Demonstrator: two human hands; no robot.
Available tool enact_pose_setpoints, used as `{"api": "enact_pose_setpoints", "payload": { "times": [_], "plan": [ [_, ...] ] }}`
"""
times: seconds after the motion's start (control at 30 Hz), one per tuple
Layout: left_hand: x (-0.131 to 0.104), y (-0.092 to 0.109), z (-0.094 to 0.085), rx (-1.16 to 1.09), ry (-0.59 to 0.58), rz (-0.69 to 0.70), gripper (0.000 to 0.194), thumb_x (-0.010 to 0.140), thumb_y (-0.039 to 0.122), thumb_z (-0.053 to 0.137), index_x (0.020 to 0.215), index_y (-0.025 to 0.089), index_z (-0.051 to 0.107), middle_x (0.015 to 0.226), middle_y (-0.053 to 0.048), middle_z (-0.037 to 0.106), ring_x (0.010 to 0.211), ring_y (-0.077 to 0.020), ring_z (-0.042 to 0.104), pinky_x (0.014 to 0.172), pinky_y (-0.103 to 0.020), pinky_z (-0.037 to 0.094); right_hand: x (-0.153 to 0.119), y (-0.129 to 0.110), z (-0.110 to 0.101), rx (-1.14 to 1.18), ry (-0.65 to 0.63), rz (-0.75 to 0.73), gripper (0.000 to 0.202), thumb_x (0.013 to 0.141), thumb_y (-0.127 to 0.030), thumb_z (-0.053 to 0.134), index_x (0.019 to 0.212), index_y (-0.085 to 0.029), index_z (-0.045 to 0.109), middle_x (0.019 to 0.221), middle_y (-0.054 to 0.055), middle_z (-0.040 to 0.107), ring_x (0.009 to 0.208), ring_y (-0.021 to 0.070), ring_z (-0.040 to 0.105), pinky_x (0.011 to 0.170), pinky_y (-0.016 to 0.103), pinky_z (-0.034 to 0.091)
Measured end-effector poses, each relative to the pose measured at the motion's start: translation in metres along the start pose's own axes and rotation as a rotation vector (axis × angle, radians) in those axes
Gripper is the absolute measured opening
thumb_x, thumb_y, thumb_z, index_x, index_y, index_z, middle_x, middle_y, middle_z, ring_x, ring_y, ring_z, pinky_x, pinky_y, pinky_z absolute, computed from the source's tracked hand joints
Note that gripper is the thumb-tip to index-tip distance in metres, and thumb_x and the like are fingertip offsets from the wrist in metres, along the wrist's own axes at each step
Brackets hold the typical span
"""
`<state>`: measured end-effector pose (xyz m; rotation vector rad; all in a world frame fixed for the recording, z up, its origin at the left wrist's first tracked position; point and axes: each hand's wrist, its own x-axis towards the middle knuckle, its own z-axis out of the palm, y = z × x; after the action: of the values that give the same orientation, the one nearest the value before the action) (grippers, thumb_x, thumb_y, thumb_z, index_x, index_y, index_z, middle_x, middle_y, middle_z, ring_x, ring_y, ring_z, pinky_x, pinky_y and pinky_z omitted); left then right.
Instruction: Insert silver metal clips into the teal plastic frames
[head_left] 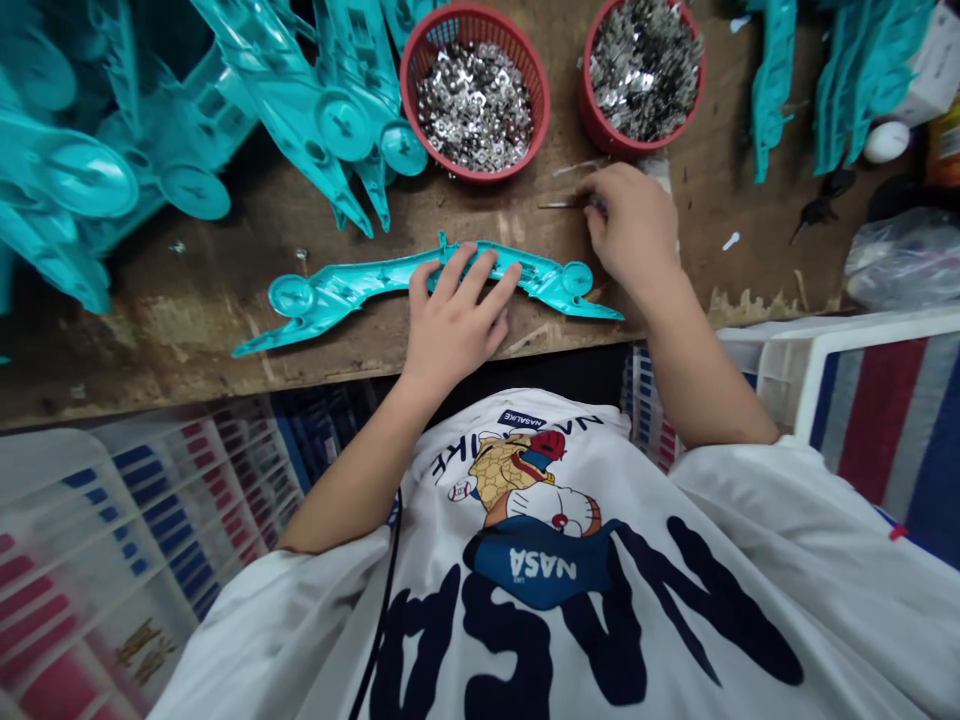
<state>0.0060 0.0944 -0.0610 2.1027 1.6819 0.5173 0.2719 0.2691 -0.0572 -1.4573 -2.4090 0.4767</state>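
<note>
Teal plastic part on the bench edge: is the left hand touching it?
Touching. The head view shows the left hand lying flat across the middle of the teal plastic part, fingers spread over its top with no gap.

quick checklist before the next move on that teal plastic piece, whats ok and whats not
1. Teal part lies flat on the bench: ok.
2. Left hand presses on the part's middle: ok.
3. Right hand pinches a thin metal pin: ok.
4. Pin seated in the part: not ok, it lies beside it.
5. Red baskets of metal bits within reach: ok.
6. Which hole takes the pin: cannot tell.
</note>
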Motion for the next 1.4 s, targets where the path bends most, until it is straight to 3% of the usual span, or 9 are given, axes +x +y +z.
{"api": "enact_pose_setpoints", "payload": {
  "times": [0.1,0.17,0.33,0.47,0.63,0.87,1.17,1.27,1.4],
  "plan": [
    [0.000,-0.001,0.000,-0.018,0.012,0.005,0.063,0.111,0.033,0.059,0.173,0.039,0.061,0.184,-0.010,0.060,0.178,-0.0431,0.046,0.146,-0.073,0.024,-0.003,0.008,0.008,-0.012,0.060,-0.035,0.029,0.113,-0.049,0.061,0.110,-0.030,0.083,0.118,0.015,0.085,0.111,0.0401,0.073,0.094,0.054,0.063],
    [-0.001,-0.002,0.003,-0.025,0.029,0.009,0.064,0.111,0.033,0.059,0.175,0.038,0.058,0.183,-0.011,0.060,0.177,-0.0420,0.047,0.146,-0.072,0.023,-0.010,-0.001,0.003,-0.013,0.037,-0.070,0.029,0.113,-0.049,0.062,0.108,-0.031,0.084,0.112,0.014,0.085,0.109,0.0392,0.072,0.098,0.055,0.063],
    [-0.007,-0.010,0.009,-0.047,0.093,-0.022,0.074,0.111,0.034,0.060,0.182,0.030,0.040,0.185,-0.018,0.055,0.178,-0.0386,0.047,0.146,-0.070,0.028,-0.039,-0.057,-0.015,0.081,-0.155,-0.100,0.024,0.113,-0.033,0.064,0.122,-0.030,0.086,0.118,0.011,0.085,0.119,0.0365,0.073,0.114,0.055,0.058],
    [-0.002,-0.011,0.006,-0.011,0.081,0.005,0.080,0.113,0.039,0.058,0.187,0.024,0.031,0.191,-0.021,0.046,0.182,-0.0391,0.039,0.149,-0.067,0.025,-0.049,-0.085,-0.006,0.074,-0.238,-0.061,0.027,0.108,-0.019,0.063,0.122,-0.020,0.086,0.123,0.016,0.083,0.119,0.0376,0.073,0.110,0.052,0.056],
    [0.011,-0.009,0.007,0.095,0.043,0.111,0.076,0.115,0.041,0.053,0.188,0.025,0.038,0.189,-0.016,0.051,0.180,-0.0377,0.043,0.148,-0.064,0.030,-0.052,-0.085,0.006,0.100,-0.188,-0.040,0.030,0.110,-0.016,0.056,0.120,-0.020,0.085,0.120,0.016,0.079,0.119,0.0368,0.070,0.108,0.051,0.055],
    [0.013,-0.010,0.011,0.112,0.065,0.080,0.069,0.115,0.037,0.053,0.183,0.032,0.049,0.186,-0.010,0.055,0.176,-0.0354,0.050,0.146,-0.065,0.034,-0.064,-0.080,0.008,0.113,-0.132,-0.003,0.028,0.116,-0.025,0.057,0.114,-0.022,0.084,0.112,0.017,0.076,0.127,0.0417,0.065,0.111,0.060,0.053],
    [0.016,-0.008,0.011,0.049,0.052,0.054,0.070,0.112,0.035,0.054,0.181,0.023,0.053,0.184,-0.016,0.057,0.177,-0.0373,0.049,0.148,-0.064,0.031,-0.064,-0.079,0.011,0.103,-0.140,0.019,0.027,0.114,-0.024,0.057,0.115,-0.022,0.084,0.117,0.017,0.077,0.131,0.0422,0.066,0.115,0.063,0.053],
    [0.015,-0.006,0.009,0.044,0.048,0.046,0.071,0.112,0.034,0.054,0.182,0.024,0.051,0.185,-0.016,0.056,0.178,-0.0362,0.048,0.148,-0.063,0.032,-0.064,-0.068,0.006,0.231,-0.046,0.041,0.028,0.119,-0.036,0.057,0.125,-0.024,0.082,0.124,0.016,0.078,0.127,0.0382,0.070,0.115,0.059,0.057],
    [0.014,-0.005,0.009,0.049,0.033,0.062,0.063,0.111,0.031,0.057,0.174,0.035,0.061,0.188,-0.010,0.053,0.180,-0.0369,0.045,0.148,-0.067,0.029,-0.056,-0.060,0.012,0.576,0.157,0.120,0.056,0.122,-0.074,0.044,0.135,-0.028,0.073,0.125,0.011,0.080,0.116,0.0319,0.078,0.103,0.053,0.067]
  ]
}}
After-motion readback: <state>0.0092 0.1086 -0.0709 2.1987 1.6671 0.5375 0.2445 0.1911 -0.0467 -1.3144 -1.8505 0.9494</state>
